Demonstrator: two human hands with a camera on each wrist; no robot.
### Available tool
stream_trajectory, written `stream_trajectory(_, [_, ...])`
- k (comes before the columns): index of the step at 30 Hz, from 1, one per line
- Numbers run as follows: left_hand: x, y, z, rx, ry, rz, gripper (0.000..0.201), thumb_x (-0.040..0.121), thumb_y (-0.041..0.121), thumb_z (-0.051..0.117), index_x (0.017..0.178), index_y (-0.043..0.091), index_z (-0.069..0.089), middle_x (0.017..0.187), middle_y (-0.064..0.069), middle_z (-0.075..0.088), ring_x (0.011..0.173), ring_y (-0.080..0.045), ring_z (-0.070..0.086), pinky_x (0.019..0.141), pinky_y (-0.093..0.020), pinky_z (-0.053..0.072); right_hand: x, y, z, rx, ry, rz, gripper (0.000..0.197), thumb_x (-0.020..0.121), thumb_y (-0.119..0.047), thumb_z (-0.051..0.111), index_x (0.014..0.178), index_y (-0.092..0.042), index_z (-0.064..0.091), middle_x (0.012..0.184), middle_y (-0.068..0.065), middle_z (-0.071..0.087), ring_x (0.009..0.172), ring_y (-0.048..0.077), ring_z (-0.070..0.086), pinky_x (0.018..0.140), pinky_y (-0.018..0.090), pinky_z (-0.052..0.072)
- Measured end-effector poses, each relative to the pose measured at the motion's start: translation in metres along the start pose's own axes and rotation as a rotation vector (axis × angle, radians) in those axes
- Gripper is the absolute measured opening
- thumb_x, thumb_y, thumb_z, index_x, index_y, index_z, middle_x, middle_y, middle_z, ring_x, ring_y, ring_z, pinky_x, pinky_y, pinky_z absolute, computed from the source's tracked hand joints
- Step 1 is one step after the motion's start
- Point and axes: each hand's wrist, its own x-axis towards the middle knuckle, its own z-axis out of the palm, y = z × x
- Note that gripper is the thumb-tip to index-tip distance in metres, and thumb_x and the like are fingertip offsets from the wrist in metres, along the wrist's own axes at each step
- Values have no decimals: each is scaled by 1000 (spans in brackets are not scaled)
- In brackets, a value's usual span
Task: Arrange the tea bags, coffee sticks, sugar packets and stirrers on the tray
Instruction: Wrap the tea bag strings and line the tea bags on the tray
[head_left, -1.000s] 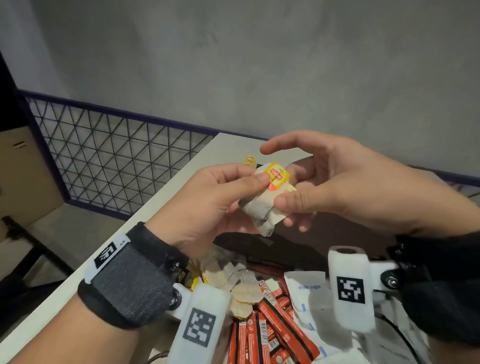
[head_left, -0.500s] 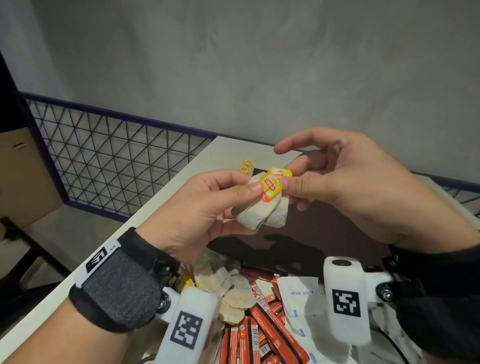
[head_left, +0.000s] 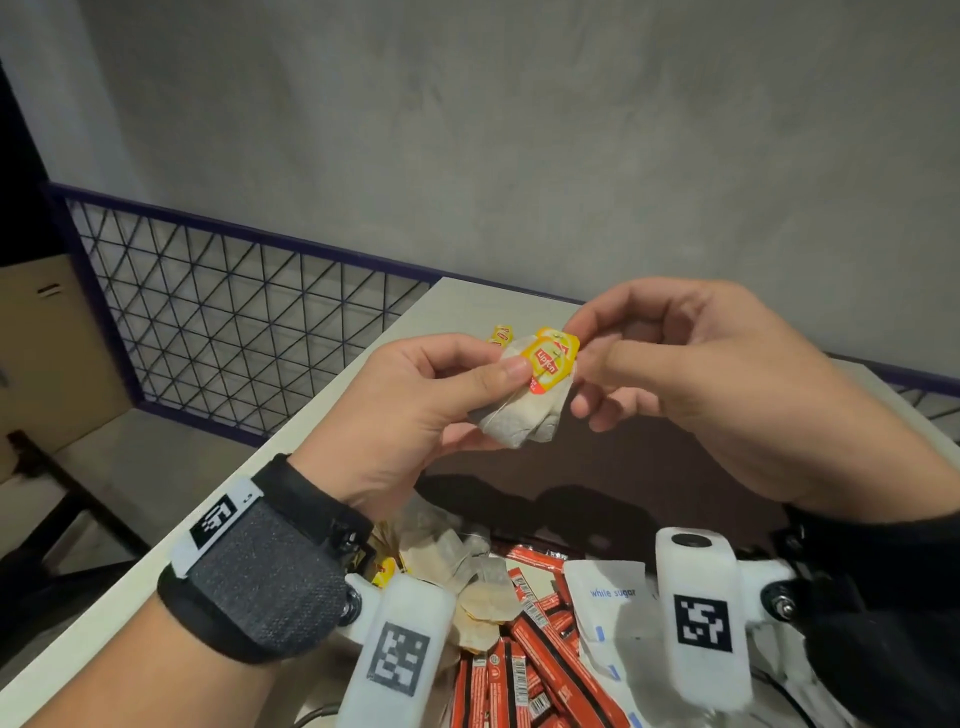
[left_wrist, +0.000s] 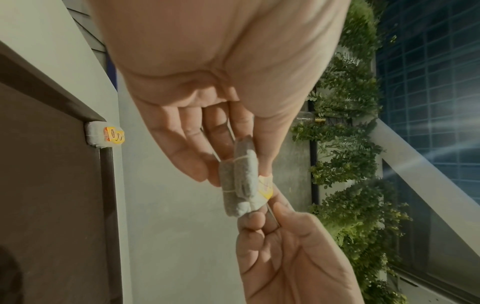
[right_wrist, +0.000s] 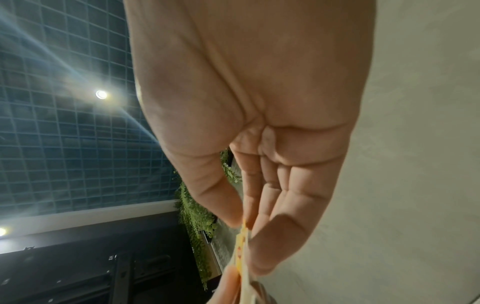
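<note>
Holding a small bundle of tea bags (head_left: 524, 415) in the air above the tray (head_left: 649, 483), both hands work at head-view centre. Left hand (head_left: 415, 410) grips the bundle, thumb pressed over the yellow paper tags (head_left: 550, 358); in the left wrist view the fingers back the bags from behind and a string wraps round them. Right hand (head_left: 691, 374) pinches the tags' 2 o'clock edge between thumb and forefinger, other fingers loosely curled.

Position: bundle is off the tray, well above it. A second wrapped tea bag bundle (left_wrist: 103, 134) sits at the tray's far corner, against the rim, on the pale tabletop (head_left: 363, 374). At 6 o'clock of the head view lie loose tea bags (head_left: 467, 571), red coffee sticks (head_left: 540, 654) and white sugar packets (head_left: 608, 597), heaped and unsorted. No stirrers visible.

Risks, as judged:
- The tags are joined to the bags by thin string only. A hard pull from the right hand could tear a tag off or rip the bag paper, spilling tea.
- The string wrap looks loose; slack grip in the left hand could let it unwind and the bags fan out or drop into the heap.
- The wrist cameras hang just over the heap; lowering the hands carelessly could scatter it.
</note>
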Motion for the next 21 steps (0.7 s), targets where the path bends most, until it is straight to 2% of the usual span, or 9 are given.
stream_trajectory(2, [0, 0, 0, -5, 11, 17, 15, 71, 19, 77, 83, 10, 77, 89, -12, 77, 77, -18, 74, 61, -28, 58, 0, -1, 1, 29, 18, -7, 12, 90, 8, 64, 95, -1, 70, 80, 24, 72, 65, 26, 67, 59, 31, 57])
stream_trajectory(5, [0, 0, 1, -2, 23, 38, 18, 71, 17, 77, 86, 7, 76, 89, -13, 77, 76, -18, 74, 59, -27, 58, 1, 1, 6, 18, 57, -72, 5, 90, 2, 70, 94, 0, 70, 73, 20, 70, 62, 25, 66, 56, 29, 56])
stream_trajectory(11, [0, 0, 1, -14, 52, 51, 38, 71, 13, 77, 109, 8, 71, 90, -13, 78, 79, -20, 75, 61, -30, 59, 4, 6, 10, 6, 101, -125, 1, 88, 1, 72, 88, 1, 72, 69, 17, 71, 60, 22, 66, 56, 29, 57])
stream_trajectory(14, [-1, 0, 2, -20, 65, 56, 45, 70, 12, 78, 114, 7, 71, 87, -12, 77, 79, -20, 74, 65, -30, 60, 3, 5, 11, 7, 71, -131, 8, 85, -6, 76, 88, 0, 73, 71, 16, 73, 61, 23, 66, 58, 31, 58])
stream_trajectory(16, [1, -3, 0, 3, 72, 63, 46, 69, 16, 80, 113, 7, 73, 95, -14, 78, 84, -22, 75, 69, -32, 61, 2, 5, 12, -16, 57, -133, 12, 82, -5, 79, 91, -1, 73, 75, 20, 73, 61, 24, 67, 59, 32, 58])
stream_trajectory(19, [0, -3, 0, 42, 60, 56, 47, 69, 28, 85, 110, 8, 76, 107, -16, 77, 101, -30, 73, 88, -46, 56, 4, 8, 11, -55, 77, -141, 13, 81, 1, 80, 91, -5, 74, 76, 19, 72, 62, 24, 67, 59, 31, 57])
stream_trajectory(20, [-1, -2, 1, 36, 50, 52, 44, 72, 30, 83, 109, 7, 76, 104, -16, 77, 100, -30, 73, 89, -47, 56, 5, 9, 10, -57, 86, -145, 13, 81, 1, 80, 90, -6, 74, 76, 19, 72, 62, 24, 67, 59, 31, 56])
stream_trajectory(21, [-1, -1, 1, 17, 39, 50, 39, 76, 27, 77, 107, 5, 75, 94, -13, 78, 90, -24, 74, 86, -44, 58, 6, 10, 9, -58, 94, -150, 13, 82, 2, 79, 90, -7, 74, 76, 19, 72, 62, 24, 67, 58, 31, 55])
